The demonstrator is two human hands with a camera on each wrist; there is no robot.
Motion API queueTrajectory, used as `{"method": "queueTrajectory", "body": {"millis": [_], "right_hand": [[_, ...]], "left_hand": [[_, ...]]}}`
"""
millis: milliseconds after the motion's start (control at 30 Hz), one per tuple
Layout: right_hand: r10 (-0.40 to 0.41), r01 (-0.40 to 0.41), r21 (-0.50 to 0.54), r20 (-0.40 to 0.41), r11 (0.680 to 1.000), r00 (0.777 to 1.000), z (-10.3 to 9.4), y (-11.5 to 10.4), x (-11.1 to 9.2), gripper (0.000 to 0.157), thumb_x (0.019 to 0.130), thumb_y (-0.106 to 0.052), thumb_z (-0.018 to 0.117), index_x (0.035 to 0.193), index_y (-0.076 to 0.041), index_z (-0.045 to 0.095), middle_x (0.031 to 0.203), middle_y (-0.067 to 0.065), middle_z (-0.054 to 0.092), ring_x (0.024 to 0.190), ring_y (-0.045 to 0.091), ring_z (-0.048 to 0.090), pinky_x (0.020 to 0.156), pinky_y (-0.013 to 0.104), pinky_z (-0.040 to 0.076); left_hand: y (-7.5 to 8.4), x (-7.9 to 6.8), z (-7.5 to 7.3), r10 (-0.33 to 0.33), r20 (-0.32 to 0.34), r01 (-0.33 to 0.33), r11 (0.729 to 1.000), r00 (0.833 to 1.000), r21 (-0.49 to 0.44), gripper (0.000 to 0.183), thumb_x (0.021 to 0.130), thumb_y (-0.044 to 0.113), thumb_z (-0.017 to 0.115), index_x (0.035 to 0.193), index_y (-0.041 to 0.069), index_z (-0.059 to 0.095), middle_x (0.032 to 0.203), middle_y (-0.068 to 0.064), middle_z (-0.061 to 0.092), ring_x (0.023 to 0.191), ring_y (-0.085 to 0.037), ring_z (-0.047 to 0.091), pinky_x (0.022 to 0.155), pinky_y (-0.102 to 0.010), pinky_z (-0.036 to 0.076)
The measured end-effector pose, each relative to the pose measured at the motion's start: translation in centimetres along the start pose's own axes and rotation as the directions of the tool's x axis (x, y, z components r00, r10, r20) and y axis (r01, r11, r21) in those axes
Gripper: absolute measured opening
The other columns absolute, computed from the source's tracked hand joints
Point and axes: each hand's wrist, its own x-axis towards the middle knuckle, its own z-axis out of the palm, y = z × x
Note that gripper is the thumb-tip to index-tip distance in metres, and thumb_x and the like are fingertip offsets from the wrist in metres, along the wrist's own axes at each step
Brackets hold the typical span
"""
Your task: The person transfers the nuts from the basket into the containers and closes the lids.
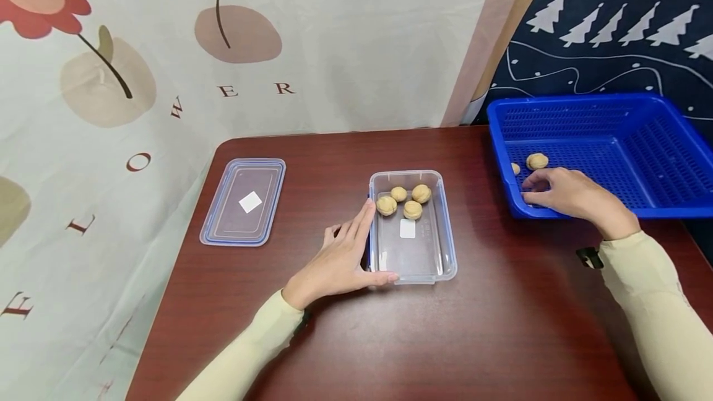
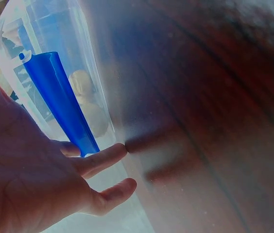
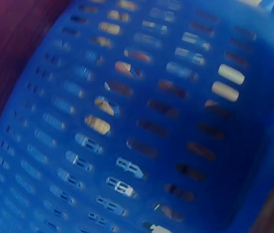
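Note:
My left hand (image 1: pixel 340 262) lies along the left side of a clear plastic food container (image 1: pixel 429 252), its thumb across the near rim and its fingers stretched along the left wall. A blue side clip (image 2: pixel 57 97) of the container shows beside those fingers in the left wrist view. Several walnuts (image 1: pixel 413 210) sit in the container's far half. Over at the right, my right hand (image 1: pixel 574 195) reaches down inside the left end of a blue basket (image 1: pixel 635 211), fingers bent. A walnut (image 1: pixel 537 161) lies just beyond it, another (image 1: pixel 515 169) by the basket wall. I cannot tell whether its fingertips hold anything.
A clear lid (image 1: pixel 231 218) with a blue seal and white sticker lies flat on the left of the brown table (image 1: pixel 490 339). A printed curtain (image 1: pixel 367 48) hangs along the back, and dark cloth with white trees (image 1: pixel 596 67) is behind the basket.

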Motion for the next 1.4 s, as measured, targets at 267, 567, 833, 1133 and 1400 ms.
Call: {"method": "queueTrajectory", "body": {"millis": [267,567,833,1133,1400], "right_hand": [[-0.060,0.060,0.003,0.135,0.998,0.989,-0.4,1.0,0.9,0.022,0.103,-0.014,0.072,0.116,0.004,0.073,0.112,0.024,0.075,0.105,0.044,0.066,0.090,0.064,0.050],[-0.053,0.060,-0.037,0.185,0.998,0.981,-0.4,1.2,1.5,0.006,0.099,-0.010,0.072,0.103,-0.006,0.070,0.096,0.007,0.063,0.090,0.031,0.057,0.078,0.047,0.043],[-0.044,0.045,-0.013,0.083,0.999,0.996,-0.1,1.3,1.7,0.013,0.099,-0.016,0.075,0.101,-0.004,0.069,0.091,0.004,0.068,0.088,0.029,0.060,0.077,0.044,0.044],[-0.026,0.026,-0.018,0.004,1.000,1.000,0.2,1.2,1.7,0.018,0.099,-0.023,0.078,0.098,-0.006,0.072,0.087,0.004,0.064,0.087,0.031,0.057,0.075,0.045,0.041],[0.018,-0.017,0.008,-0.045,1.000,0.999,0.2,0.8,1.8,0.017,0.100,-0.019,0.076,0.098,-0.002,0.073,0.093,0.013,0.068,0.094,0.038,0.058,0.083,0.056,0.044]], "left_hand": [[0.0,0.0,-0.1,-0.012,0.021,0.013,1.000,1.000,-0.004,0.138,0.086,0.086,0.070,0.176,0.017,-0.008,0.183,0.003,-0.005,0.154,-0.041,0.039,0.115,-0.066,0.028],[0.1,0.1,-0.1,-0.014,0.017,0.014,1.000,1.000,0.006,0.139,0.085,0.085,0.071,0.176,0.015,-0.007,0.183,0.002,-0.004,0.152,-0.041,0.041,0.115,-0.066,0.028],[0.1,0.2,-0.1,-0.003,0.009,0.003,1.000,1.000,0.003,0.139,0.085,0.084,0.072,0.176,0.013,-0.005,0.184,0.000,-0.003,0.152,-0.041,0.041,0.116,-0.064,0.027],[0.1,0.0,0.0,-0.003,0.010,0.003,1.000,1.000,0.015,0.138,0.086,0.084,0.072,0.176,0.012,-0.004,0.183,0.000,-0.004,0.153,-0.039,0.040,0.116,-0.064,0.027],[0.2,0.0,-0.2,-0.007,0.009,0.007,1.000,1.000,0.015,0.138,0.086,0.084,0.071,0.176,0.013,-0.005,0.183,0.000,-0.003,0.153,-0.040,0.040,0.116,-0.064,0.028]]}}
